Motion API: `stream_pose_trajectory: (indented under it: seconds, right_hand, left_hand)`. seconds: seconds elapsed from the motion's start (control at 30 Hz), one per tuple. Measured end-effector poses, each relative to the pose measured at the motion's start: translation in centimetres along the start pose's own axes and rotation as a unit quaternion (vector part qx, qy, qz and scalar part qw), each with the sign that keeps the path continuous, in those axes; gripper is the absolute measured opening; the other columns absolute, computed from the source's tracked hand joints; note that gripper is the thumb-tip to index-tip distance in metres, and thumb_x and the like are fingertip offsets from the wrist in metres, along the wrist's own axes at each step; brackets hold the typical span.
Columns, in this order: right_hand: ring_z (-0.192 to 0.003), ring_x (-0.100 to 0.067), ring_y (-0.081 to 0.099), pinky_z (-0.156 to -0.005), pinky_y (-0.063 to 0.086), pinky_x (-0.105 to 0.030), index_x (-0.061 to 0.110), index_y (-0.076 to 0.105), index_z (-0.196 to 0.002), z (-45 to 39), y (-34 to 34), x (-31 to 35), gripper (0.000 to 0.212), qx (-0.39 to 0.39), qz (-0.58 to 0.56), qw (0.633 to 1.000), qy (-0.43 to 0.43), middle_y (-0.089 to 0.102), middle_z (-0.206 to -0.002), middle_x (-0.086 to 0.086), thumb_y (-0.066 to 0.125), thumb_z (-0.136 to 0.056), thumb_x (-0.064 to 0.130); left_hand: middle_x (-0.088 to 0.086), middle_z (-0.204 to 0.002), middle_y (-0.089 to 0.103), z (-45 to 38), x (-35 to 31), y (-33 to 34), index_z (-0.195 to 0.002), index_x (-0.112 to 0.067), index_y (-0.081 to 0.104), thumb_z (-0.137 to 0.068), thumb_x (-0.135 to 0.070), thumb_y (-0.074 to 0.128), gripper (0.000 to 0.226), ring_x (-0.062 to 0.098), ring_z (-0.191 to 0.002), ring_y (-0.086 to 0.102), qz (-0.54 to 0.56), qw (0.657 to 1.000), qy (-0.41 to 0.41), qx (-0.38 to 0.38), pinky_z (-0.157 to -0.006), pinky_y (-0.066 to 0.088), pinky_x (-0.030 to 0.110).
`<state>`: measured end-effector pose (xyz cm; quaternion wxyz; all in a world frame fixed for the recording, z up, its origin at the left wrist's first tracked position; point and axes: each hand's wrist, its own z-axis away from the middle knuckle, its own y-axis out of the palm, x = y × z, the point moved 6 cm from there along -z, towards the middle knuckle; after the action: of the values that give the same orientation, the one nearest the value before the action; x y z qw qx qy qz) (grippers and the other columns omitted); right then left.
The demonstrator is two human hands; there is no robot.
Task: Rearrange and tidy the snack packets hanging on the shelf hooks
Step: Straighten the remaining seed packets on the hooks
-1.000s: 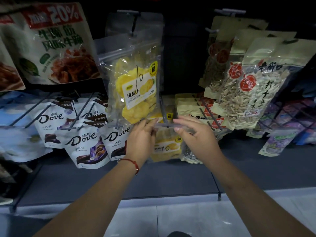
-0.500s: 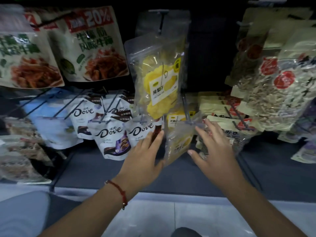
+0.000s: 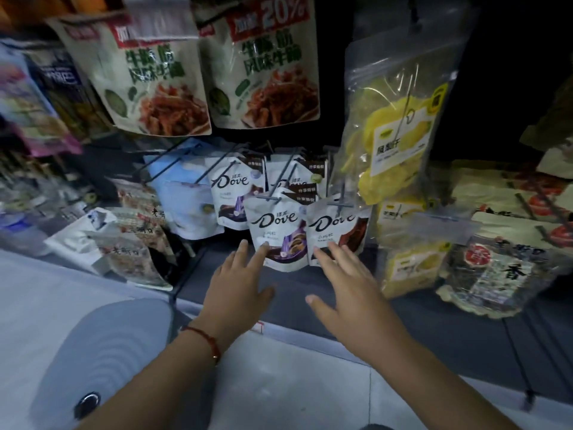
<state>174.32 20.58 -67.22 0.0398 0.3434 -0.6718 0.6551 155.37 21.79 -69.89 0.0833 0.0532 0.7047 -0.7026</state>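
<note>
Head view, 2 hands point(image 3: 297, 283) outstretched at Dove packets point(image 3: 279, 234), "20%" bags point(image 3: 263, 63) above

Both arms reach forward, left hand point(image 3: 238, 282) and right hand point(image 3: 347, 282) flat, fingers straight and spread.

You've let go of the clear dried-fruit packet point(image 3: 409, 265). Your left hand point(image 3: 238, 287) and right hand point(image 3: 347, 280) now reach, fingers spread, toward the Dove packets point(image 3: 279, 231) just ahead.
</note>
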Motion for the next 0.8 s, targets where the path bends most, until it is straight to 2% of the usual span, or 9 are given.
stream_pose_trajectory:
  seconds: [0.2, 0.3, 0.4, 0.47, 0.53, 0.6, 0.63, 0.7, 0.8]
  right_hand:
    - [-0.150, -0.012, 0.002, -0.121, 0.012, -0.033, 0.031, 0.016, -0.155, -4.5, 2.4, 1.9, 0.075, -0.014, -0.053, 0.998, 0.036, 0.004, -0.164, 0.008, 0.058, -0.094, 0.040]
    - [-0.150, -0.014, 0.004, -0.121, 0.015, -0.034, 0.029, 0.016, -0.155, -6.3, 2.9, 2.6, 0.075, -0.034, -0.045, 0.997, 0.047, 0.004, -0.164, 0.007, 0.058, -0.094, 0.038]
    - [-0.150, -0.013, 0.007, -0.118, 0.019, -0.034, 0.031, 0.019, -0.154, -7.8, 2.8, 2.9, 0.073, -0.071, -0.052, 0.993, 0.072, 0.003, -0.164, 0.008, 0.059, -0.093, 0.036]
    - [-0.149, -0.013, 0.013, -0.115, 0.024, -0.033, 0.031, 0.023, -0.152, -8.5, 3.0, 2.9, 0.070, -0.092, -0.057, 0.990, 0.092, 0.005, -0.163, 0.008, 0.060, -0.093, 0.035]
    - [-0.145, -0.013, 0.022, -0.110, 0.032, -0.034, 0.030, 0.026, -0.150, -9.1, 3.2, 2.8, 0.068, -0.110, -0.057, 0.987, 0.103, 0.009, -0.162, 0.009, 0.061, -0.092, 0.033]
    - [-0.138, -0.014, 0.032, -0.107, 0.038, -0.035, 0.030, 0.028, -0.148, -9.5, 3.4, 2.9, 0.067, -0.126, -0.057, 0.985, 0.102, 0.016, -0.160, 0.009, 0.063, -0.090, 0.030]
    - [-0.138, -0.015, 0.034, -0.107, 0.039, -0.038, 0.030, 0.029, -0.147, -9.7, 3.5, 3.0, 0.067, -0.131, -0.056, 0.985, 0.100, 0.020, -0.158, 0.007, 0.063, -0.089, 0.029]
    - [-0.140, -0.017, 0.033, -0.108, 0.039, -0.042, 0.030, 0.028, -0.147, -9.9, 3.8, 3.1, 0.069, -0.149, -0.043, 0.983, 0.101, 0.024, -0.156, 0.006, 0.063, -0.088, 0.030]
    - [-0.142, -0.014, 0.029, -0.112, 0.036, -0.038, 0.031, 0.020, -0.151, -9.9, 3.9, 3.1, 0.074, -0.183, -0.038, 0.978, 0.094, 0.021, -0.157, 0.010, 0.062, -0.090, 0.033]
  left_hand:
    - [0.016, -0.160, 0.020, -2.5, 3.2, -1.3, -0.155, -0.023, 0.022, -0.092, -0.044, 0.060, 0.077, 0.034, -0.145, 0.026, 0.066, 0.991, 0.029, -0.109, -0.110, 0.037, 0.049]
    - [0.010, -0.161, 0.019, -3.8, 3.6, -2.0, -0.157, -0.024, 0.011, -0.093, -0.044, 0.058, 0.082, 0.027, -0.147, 0.024, 0.084, 0.984, 0.072, -0.138, -0.111, 0.036, 0.043]
    - [0.000, -0.157, 0.030, -6.5, 3.5, -4.1, -0.156, -0.025, 0.009, -0.093, -0.041, 0.060, 0.082, 0.019, -0.141, 0.033, 0.144, 0.969, 0.097, -0.175, -0.105, 0.041, 0.037]
    - [-0.001, -0.148, 0.043, -8.1, 3.4, -4.6, -0.154, -0.027, 0.015, -0.094, -0.040, 0.059, 0.076, 0.018, -0.129, 0.046, 0.191, 0.963, 0.096, -0.162, -0.094, 0.048, 0.037]
    - [0.000, -0.134, 0.055, -9.1, 3.5, -4.4, -0.147, -0.026, 0.036, -0.095, -0.037, 0.060, 0.058, 0.020, -0.117, 0.055, 0.199, 0.961, 0.101, -0.165, -0.087, 0.051, 0.039]
    - [0.001, -0.115, 0.065, -9.3, 3.6, -4.9, -0.125, -0.023, 0.059, -0.095, -0.031, 0.061, 0.031, 0.023, -0.103, 0.061, 0.168, 0.956, 0.123, -0.209, -0.078, 0.052, 0.037]
    - [0.002, -0.105, 0.067, -9.2, 3.8, -5.2, -0.115, -0.021, 0.064, -0.095, -0.029, 0.061, 0.021, 0.023, -0.094, 0.063, 0.153, 0.953, 0.135, -0.226, -0.072, 0.051, 0.036]
    - [0.000, -0.093, 0.067, -8.8, 4.3, -5.6, -0.106, -0.020, 0.064, -0.095, -0.029, 0.061, 0.015, 0.022, -0.082, 0.063, 0.147, 0.950, 0.152, -0.229, -0.065, 0.049, 0.033]
    - [-0.010, -0.075, 0.059, -7.9, 5.6, -6.1, -0.096, -0.022, 0.056, -0.095, -0.033, 0.062, 0.013, 0.016, -0.071, 0.057, 0.187, 0.948, 0.155, -0.206, -0.060, 0.044, 0.033]
